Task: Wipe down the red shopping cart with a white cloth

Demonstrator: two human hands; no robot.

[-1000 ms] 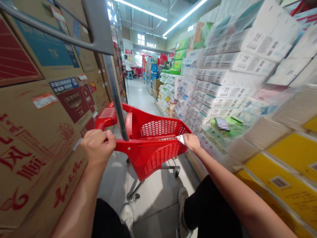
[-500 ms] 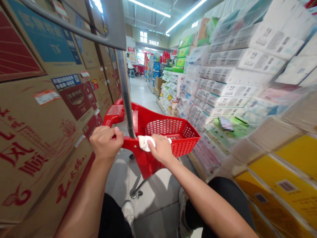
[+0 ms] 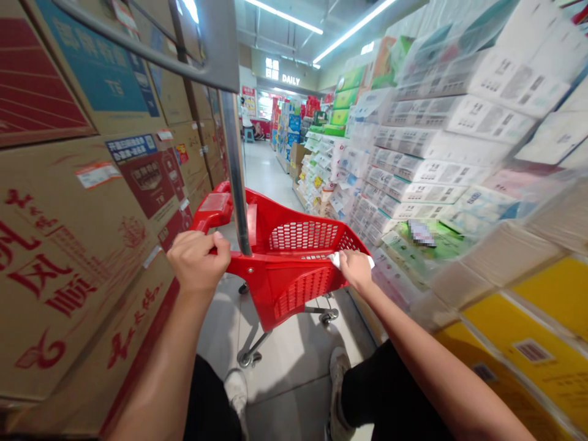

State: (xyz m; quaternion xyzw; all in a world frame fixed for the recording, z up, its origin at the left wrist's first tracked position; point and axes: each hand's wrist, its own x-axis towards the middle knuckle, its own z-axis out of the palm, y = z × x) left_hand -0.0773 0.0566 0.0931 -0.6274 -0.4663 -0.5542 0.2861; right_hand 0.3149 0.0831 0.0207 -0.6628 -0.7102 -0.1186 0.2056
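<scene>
A red plastic shopping cart (image 3: 294, 278) stands on the aisle floor in front of me, its basket empty. My left hand (image 3: 197, 262) is closed around the cart's near left rim, beside the grey metal pole (image 3: 235, 177) that rises from it. My right hand (image 3: 356, 268) presses a white cloth (image 3: 337, 258) against the cart's right rim, with the fingers curled over the cloth. Both my legs and shoes show below the cart.
Stacked brown cardboard boxes (image 3: 78, 233) wall the left side. Shelves of packaged tissue goods (image 3: 427, 165) and yellow boxes (image 3: 542, 331) line the right. The narrow tiled aisle (image 3: 266, 177) runs ahead toward a "DAILY" sign, where a person stands far off.
My right hand with the cloth has slid from the cart's near rim by the pole to the right rim. The left hand has kept its grip.
</scene>
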